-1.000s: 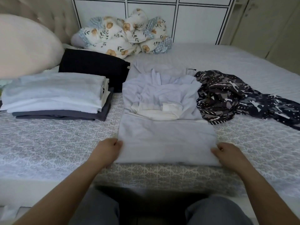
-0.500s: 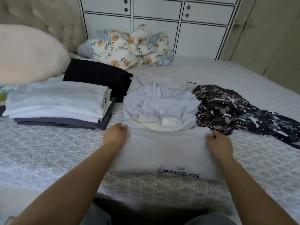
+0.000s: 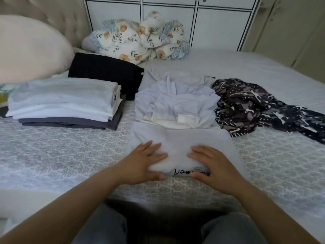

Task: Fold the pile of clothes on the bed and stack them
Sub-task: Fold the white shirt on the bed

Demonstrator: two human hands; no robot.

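Both hands lie flat on the pale grey garment (image 3: 177, 147) at the near edge of the bed (image 3: 61, 155). The left hand (image 3: 142, 161) has its fingers straight and spread, palm down on the left half of the fold; the right hand (image 3: 212, 166) matches it on the right half, fingers extended, thumb along the near edge beside a printed label (image 3: 184, 171) that is partly covered. Neither hand grips or pinches the cloth; both press it. The garment's near portion appears doubled over into a neat band, while its far portion (image 3: 175, 106) is rumpled, with a cream lining (image 3: 182, 120) showing. Judged step: flattening a fold just made in this garment, with folding only partly complete. A finished stack (image 3: 65, 103) of white and dark grey items sits to the left, well apart from the hands, with a black folded item (image 3: 105, 71) behind it. A dark patterned garment (image 3: 255, 106) lies unfolded to the right, touching the grey one's far portion. The next move, in my judgement, calls for taking hold of the folded band at both ends and turning it over the rumpled far portion, keeping the edges square, then carrying the piece to the stack. Risk: the loose lining may bunch inside the fold. At least one garment remains after this one.
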